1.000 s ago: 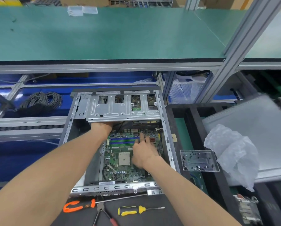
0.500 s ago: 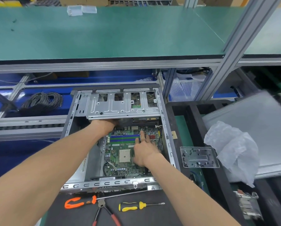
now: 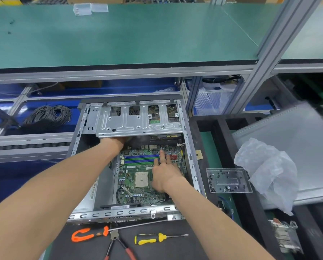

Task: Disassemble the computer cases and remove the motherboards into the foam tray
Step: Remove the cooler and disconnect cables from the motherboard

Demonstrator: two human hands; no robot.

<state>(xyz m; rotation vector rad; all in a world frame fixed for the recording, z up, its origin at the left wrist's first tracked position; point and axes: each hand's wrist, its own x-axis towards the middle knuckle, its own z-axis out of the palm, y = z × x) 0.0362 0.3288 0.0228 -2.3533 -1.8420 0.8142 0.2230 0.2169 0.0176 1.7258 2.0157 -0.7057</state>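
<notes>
While the green motherboard w/ blue memory slots and a pale square CPU socket [image 3: 138, 177] lies flat inside the open grey sheet-metal computer case [image 3: 191, 166], both hands are down in the case with it. Right hand [image 3: 165, 175] rests on the board's right half, fingers [image 3: 161, 154] fairly straight and reaching to the far edge by the red connectors; it looks to press or feel rather than clasp, holding nothing I can make out. Left hand [image 3: 115, 142] goes under the perforated silver drive-bay bracket [image 3: 138, 122] at the case's far end; its fingers are hidden, so can't tell its grip or what it has. Judging from this, the board is not yet out. Risks: lifting w/ a screw or the black cable [image 3: 119, 194] at the near-left corner not freed would flex or crack the board; dragging it against the bracket edge or case wall could scrape parts; sharp sheet metal could nick the wrist. Just beside the case on the right sits the black foam tray [image 3: 220, 128], w/ a clear plastic screw tray [image 3: 229, 181] on it and crumpled clear plastic wrap [image 3: 269, 175] near. On the dark tabletop [image 3: 157, 250] in front: orange-handled screwdriver [image 3: 89, 234], red-handled pliers [image 3: 117, 244], yellow-and-black screwdriver [image 3: 151, 239]. Beyond: coil of grey cable [image 3: 48, 115], green shelf [image 3: 119, 34] above, aluminium framing.
</notes>
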